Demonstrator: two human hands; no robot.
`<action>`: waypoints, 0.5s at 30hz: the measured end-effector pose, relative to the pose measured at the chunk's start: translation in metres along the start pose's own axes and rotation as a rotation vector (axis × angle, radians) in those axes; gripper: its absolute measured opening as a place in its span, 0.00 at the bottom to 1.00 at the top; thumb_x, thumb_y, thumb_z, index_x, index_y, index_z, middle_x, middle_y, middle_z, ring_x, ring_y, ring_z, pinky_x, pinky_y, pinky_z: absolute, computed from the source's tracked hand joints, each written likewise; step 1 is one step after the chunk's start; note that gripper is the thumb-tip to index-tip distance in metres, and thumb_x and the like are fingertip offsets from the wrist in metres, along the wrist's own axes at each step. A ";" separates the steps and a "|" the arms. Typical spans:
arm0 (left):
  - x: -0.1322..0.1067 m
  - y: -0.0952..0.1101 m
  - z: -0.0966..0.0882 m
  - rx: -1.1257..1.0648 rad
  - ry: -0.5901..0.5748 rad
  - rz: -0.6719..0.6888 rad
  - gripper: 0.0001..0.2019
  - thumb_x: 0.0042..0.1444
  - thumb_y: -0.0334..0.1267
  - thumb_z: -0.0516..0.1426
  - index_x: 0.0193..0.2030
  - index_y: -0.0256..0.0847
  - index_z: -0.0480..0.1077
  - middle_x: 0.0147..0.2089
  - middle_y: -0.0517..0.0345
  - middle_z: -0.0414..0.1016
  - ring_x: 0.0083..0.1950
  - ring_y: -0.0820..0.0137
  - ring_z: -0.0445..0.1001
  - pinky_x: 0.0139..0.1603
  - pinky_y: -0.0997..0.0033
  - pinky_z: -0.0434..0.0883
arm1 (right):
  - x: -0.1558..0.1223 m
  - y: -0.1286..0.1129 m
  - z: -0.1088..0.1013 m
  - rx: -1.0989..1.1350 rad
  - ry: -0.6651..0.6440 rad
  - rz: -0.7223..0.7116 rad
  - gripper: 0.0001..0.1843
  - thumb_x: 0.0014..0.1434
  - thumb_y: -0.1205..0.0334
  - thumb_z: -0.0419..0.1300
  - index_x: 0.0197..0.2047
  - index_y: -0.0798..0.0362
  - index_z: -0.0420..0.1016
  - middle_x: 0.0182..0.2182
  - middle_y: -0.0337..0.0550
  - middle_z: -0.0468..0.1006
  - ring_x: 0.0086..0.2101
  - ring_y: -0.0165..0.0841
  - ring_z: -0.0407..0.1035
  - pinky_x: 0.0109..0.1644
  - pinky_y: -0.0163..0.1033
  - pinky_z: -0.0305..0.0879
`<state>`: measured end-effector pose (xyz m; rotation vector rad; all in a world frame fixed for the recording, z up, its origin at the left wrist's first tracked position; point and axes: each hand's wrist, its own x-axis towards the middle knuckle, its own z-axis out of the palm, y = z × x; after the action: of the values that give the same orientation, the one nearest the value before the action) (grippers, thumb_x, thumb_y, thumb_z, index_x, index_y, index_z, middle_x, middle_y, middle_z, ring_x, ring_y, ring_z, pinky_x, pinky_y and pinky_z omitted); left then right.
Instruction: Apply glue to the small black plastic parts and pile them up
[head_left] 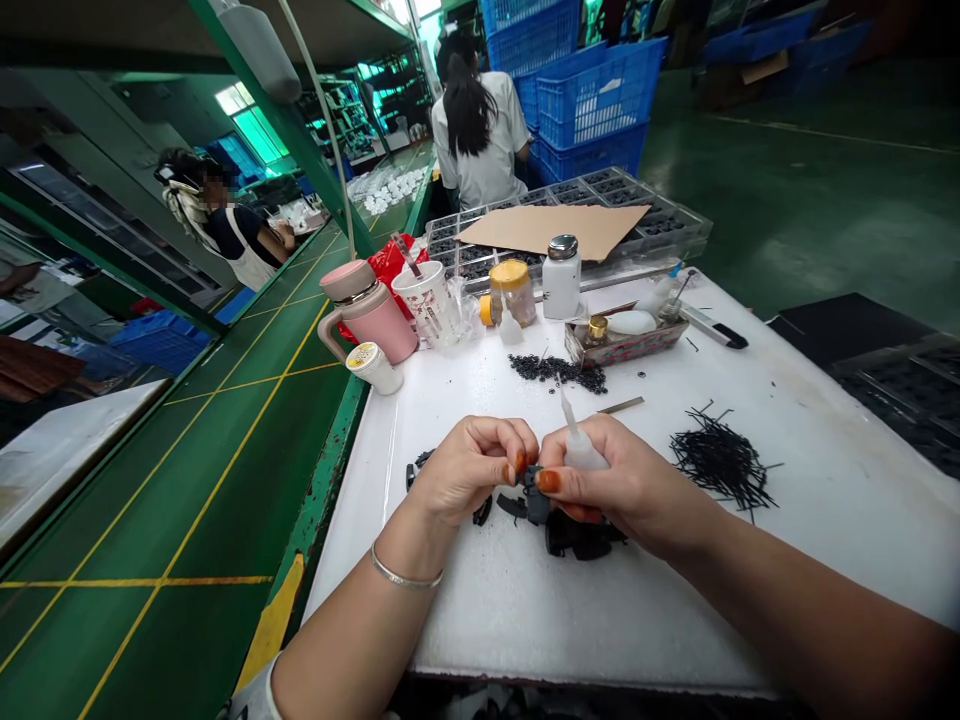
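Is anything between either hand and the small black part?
Nothing visible. The left hand pinches the small black part, and the right hand touches it with its thumb; that hand also grips a white squeeze bottle. Other black pieces lie below on the white table.

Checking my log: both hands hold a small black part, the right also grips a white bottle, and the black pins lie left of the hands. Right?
No. The head view shows the black pins right of the right hand; part, bottle and left hand are as stated.
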<state>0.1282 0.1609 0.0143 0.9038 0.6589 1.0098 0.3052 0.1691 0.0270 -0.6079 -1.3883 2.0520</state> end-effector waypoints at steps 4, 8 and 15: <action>0.000 0.001 -0.001 0.028 0.014 0.001 0.14 0.36 0.39 0.71 0.20 0.36 0.71 0.26 0.59 0.66 0.27 0.74 0.66 0.28 0.73 0.63 | 0.001 -0.001 0.001 0.000 0.013 0.005 0.18 0.50 0.57 0.67 0.21 0.58 0.66 0.15 0.33 0.64 0.17 0.21 0.53 0.20 0.30 0.46; 0.001 0.001 -0.003 0.053 0.018 -0.003 0.13 0.37 0.39 0.71 0.20 0.36 0.71 0.27 0.58 0.67 0.28 0.73 0.66 0.28 0.73 0.64 | 0.003 0.000 0.001 -0.037 0.025 -0.002 0.18 0.50 0.55 0.67 0.21 0.58 0.66 0.15 0.33 0.64 0.17 0.22 0.54 0.20 0.30 0.46; -0.004 0.027 -0.023 0.075 0.173 0.131 0.14 0.39 0.38 0.70 0.31 0.38 0.73 0.31 0.59 0.69 0.31 0.75 0.67 0.29 0.77 0.70 | 0.005 -0.007 -0.017 -0.282 -0.047 0.135 0.17 0.49 0.53 0.67 0.23 0.57 0.69 0.17 0.35 0.67 0.19 0.23 0.56 0.22 0.30 0.49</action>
<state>0.0968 0.1716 0.0276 0.9416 0.7953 1.1961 0.3135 0.1860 0.0277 -0.7954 -1.7238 1.9989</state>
